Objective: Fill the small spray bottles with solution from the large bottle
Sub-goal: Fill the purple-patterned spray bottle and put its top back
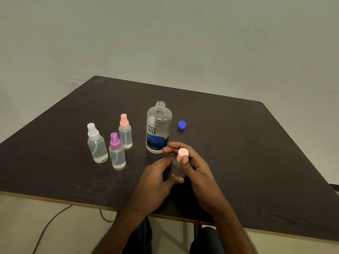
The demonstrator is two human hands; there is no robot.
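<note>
A small clear spray bottle (175,166) with a peach top (182,154) stands on the dark table (238,143) near its front. My left hand (156,180) grips its body. My right hand (194,167) pinches the peach top. Just behind stands the large clear bottle (158,128) with a blue label, its neck uncapped. Its blue cap (182,125) lies to the right of it. Three more small spray bottles stand to the left: one with a white top (96,143), one with a purple top (116,152), one with a peach top (125,132).
The table's front edge (73,203) runs below my wrists. A dark cable (53,220) lies on the floor under the left side. My knees show under the table.
</note>
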